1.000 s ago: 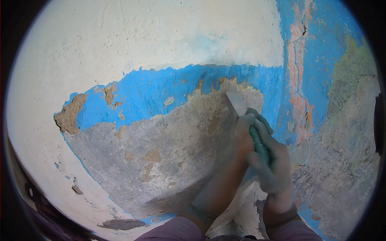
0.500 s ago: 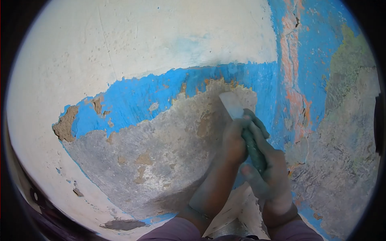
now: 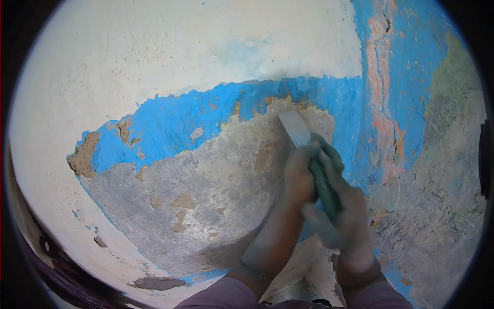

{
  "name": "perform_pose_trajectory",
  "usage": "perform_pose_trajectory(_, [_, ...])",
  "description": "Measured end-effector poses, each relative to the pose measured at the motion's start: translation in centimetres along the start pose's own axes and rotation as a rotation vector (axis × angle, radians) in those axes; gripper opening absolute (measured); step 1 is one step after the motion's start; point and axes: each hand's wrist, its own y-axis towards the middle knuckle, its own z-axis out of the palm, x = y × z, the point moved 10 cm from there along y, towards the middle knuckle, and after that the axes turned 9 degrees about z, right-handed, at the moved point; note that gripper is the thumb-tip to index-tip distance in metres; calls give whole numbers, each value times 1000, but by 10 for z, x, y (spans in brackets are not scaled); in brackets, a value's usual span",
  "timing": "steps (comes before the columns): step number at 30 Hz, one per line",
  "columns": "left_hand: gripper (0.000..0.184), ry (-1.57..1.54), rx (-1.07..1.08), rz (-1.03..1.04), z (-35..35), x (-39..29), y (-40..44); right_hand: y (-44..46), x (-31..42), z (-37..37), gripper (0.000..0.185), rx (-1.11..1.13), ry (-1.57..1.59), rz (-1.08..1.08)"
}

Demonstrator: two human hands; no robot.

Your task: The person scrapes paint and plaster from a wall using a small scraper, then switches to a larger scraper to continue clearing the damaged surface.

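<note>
A paint scraper with a flat metal blade and a dark green handle is held against the wall. My left hand is closed near the blade end of the handle. Lower down, my right hand wraps round the same handle, its thumb along the near side. The blade points up and to the left, its tip close to the ragged lower edge of the blue paint. Bare grey plaster lies under and left of the blade. Parts of the fingers are blurred by motion.
White paint covers the wall above and to the left. A cracked orange strip runs down the right side beside rough grey wall. Brown holes, such as one broken patch, mark the left edge.
The scraper blade has shifted slightly up and left, nearer the blue paint's edge, with both hands still on it. The view has moved a little.
</note>
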Motion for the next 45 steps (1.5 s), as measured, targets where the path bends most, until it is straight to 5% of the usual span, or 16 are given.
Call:
perform_pose_trajectory(4, [16,-42,14,-47,-6,10,1,-2,-2,5,72,-39,-88,-63])
perform_pose_trajectory(6, [16,-71,-58,-38,-11,8,0,1,-37,24,69,71,-22,372])
perform_pose_trajectory(9, [16,-20,10,-28,-2,3,-4,-5,-2,3,68,56,59,49])
perform_pose_trajectory(15, [17,-109,40,65,-2,-12,9,11,-4,13,70,-60,-120,9])
perform_pose_trajectory(18, [15,-31,7,21,0,-10,0,-1,14,3,71,-23,35,-110])
perform_pose_trajectory(22, [17,-125,-32,-3,-9,-1,4,10,-12,12,71,-47,-79,21])
perform_pose_trajectory(25, [17,-59,-20,22,-1,-8,2,6,5,2,72,-53,17,-138])
perform_pose_trajectory(28, [17,-41,-79,54,-7,-12,4,11,-6,14,71,76,-1,36])
perform_pose_trajectory(34, [16,-57,-84,32,3,-15,-6,6,21,-1,68,12,52,-177])
perform_pose_trajectory(39, [18,-46,-146,125,-10,-21,1,10,0,10,63,26,-107,48])
perform_pose_trajectory(41, [19,0,13,79,0,-15,-8,1,19,1,62,16,-50,-58])
perform_pose_trajectory(43, [19,-39,-67,89,-6,-20,-5,2,28,4,62,8,0,-152])
perform_pose_trajectory(45, [19,-85,-155,73,-11,-18,-8,17,6,22,63,22,-186,43])
